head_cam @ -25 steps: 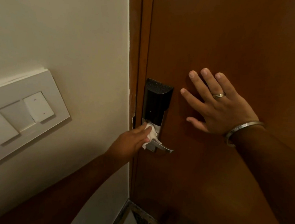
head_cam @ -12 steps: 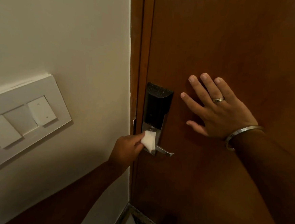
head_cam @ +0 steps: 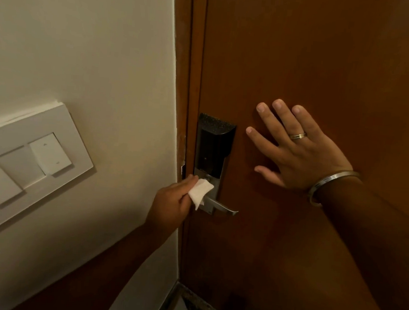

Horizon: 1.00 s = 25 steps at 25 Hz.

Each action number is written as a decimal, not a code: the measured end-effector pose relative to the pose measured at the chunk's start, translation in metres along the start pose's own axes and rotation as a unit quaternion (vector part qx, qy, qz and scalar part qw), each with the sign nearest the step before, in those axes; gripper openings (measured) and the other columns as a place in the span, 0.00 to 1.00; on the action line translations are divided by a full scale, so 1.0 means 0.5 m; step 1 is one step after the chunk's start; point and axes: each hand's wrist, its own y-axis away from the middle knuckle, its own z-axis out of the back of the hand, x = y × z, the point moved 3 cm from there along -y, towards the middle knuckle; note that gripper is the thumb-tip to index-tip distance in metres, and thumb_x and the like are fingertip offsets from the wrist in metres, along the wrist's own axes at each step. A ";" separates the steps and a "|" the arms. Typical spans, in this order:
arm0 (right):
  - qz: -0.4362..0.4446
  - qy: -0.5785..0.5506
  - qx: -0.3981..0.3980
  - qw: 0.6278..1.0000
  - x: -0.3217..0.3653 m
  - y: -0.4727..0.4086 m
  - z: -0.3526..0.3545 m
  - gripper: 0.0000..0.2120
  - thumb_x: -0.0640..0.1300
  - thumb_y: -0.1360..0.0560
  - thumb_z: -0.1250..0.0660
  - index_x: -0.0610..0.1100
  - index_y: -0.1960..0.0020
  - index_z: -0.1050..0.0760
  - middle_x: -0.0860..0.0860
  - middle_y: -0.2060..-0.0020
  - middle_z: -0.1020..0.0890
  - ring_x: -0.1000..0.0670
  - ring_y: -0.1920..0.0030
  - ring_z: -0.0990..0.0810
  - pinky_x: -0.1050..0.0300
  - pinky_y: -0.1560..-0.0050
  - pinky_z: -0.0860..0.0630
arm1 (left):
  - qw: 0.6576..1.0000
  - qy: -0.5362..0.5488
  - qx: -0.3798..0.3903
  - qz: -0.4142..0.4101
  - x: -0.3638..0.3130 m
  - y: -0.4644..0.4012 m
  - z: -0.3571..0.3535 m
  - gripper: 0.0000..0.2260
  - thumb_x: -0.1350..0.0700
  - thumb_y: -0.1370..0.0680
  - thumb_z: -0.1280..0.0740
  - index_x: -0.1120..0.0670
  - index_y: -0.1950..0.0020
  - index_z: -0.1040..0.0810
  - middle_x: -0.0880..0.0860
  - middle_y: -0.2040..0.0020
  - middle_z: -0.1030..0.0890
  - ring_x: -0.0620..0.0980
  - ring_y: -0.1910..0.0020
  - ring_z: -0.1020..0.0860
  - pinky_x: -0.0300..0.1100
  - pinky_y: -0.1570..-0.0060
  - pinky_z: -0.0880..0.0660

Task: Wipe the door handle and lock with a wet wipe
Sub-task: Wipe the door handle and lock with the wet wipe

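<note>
A black and silver electronic lock [head_cam: 212, 145] is mounted on the left edge of a brown wooden door [head_cam: 328, 66]. Its silver lever handle [head_cam: 222, 207] sticks out to the right at the bottom. My left hand [head_cam: 173, 201] pinches a folded white wet wipe [head_cam: 200, 191] and holds it against the silver lower part of the lock, just above the lever's base. My right hand [head_cam: 297, 147] lies flat on the door to the right of the lock, fingers spread, with a ring and a metal bangle.
A white switch plate [head_cam: 24, 165] with three rocker switches is on the cream wall [head_cam: 97, 48] to the left. The brown door frame [head_cam: 187, 80] runs between wall and door. A dark stone floor strip [head_cam: 194, 305] shows at the bottom.
My left hand has drawn back a little from the handle's base, and the wipe now shows flatter against the lock's silver plate. My right hand stays flat on the door.
</note>
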 end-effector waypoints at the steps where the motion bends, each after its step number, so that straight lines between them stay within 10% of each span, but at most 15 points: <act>1: 0.000 -0.001 -0.003 1.000 0.000 -0.001 0.000 0.40 0.69 0.23 0.52 0.44 0.21 0.41 0.34 0.22 0.43 0.33 0.22 0.43 0.38 0.23 0.52 | 0.999 -0.021 0.029 -0.022 -0.005 0.002 -0.006 0.18 0.64 0.23 0.34 0.62 0.33 0.28 0.64 0.37 0.24 0.58 0.44 0.21 0.49 0.43 0.24; 10: -0.007 -0.007 -0.003 1.000 0.002 0.001 -0.002 0.40 0.69 0.23 0.51 0.44 0.21 0.41 0.34 0.22 0.43 0.33 0.22 0.44 0.38 0.23 0.52 | 0.916 -0.230 0.129 -0.301 -0.102 -0.006 -0.015 0.22 0.60 0.37 0.19 0.61 0.45 0.18 0.59 0.48 0.16 0.56 0.49 0.18 0.52 0.49 0.22; 17: -0.005 -0.012 0.001 1.000 0.000 0.001 0.001 0.40 0.69 0.23 0.50 0.44 0.20 0.41 0.34 0.21 0.44 0.33 0.22 0.44 0.38 0.23 0.51 | 0.876 -0.296 0.281 -0.256 -0.177 0.013 -0.119 0.26 0.51 0.19 0.39 0.62 0.26 0.42 0.64 0.25 0.40 0.61 0.30 0.37 0.56 0.32 0.38; 20: -0.007 -0.015 0.002 1.000 0.002 0.002 -0.002 0.40 0.69 0.23 0.51 0.44 0.20 0.41 0.34 0.21 0.44 0.33 0.22 0.44 0.38 0.23 0.52 | 0.909 -0.241 0.231 -0.248 -0.148 0.025 -0.084 0.33 0.37 0.23 0.40 0.58 0.27 0.38 0.61 0.28 0.34 0.58 0.31 0.34 0.55 0.33 0.39; 25: -0.001 -0.017 0.013 1.000 0.002 0.005 -0.004 0.40 0.69 0.23 0.53 0.44 0.20 0.42 0.34 0.21 0.44 0.33 0.22 0.44 0.38 0.23 0.52 | 0.933 -0.205 0.210 -0.206 -0.082 -0.042 0.015 0.19 0.62 0.33 0.22 0.61 0.43 0.20 0.62 0.45 0.18 0.60 0.44 0.21 0.55 0.39 0.31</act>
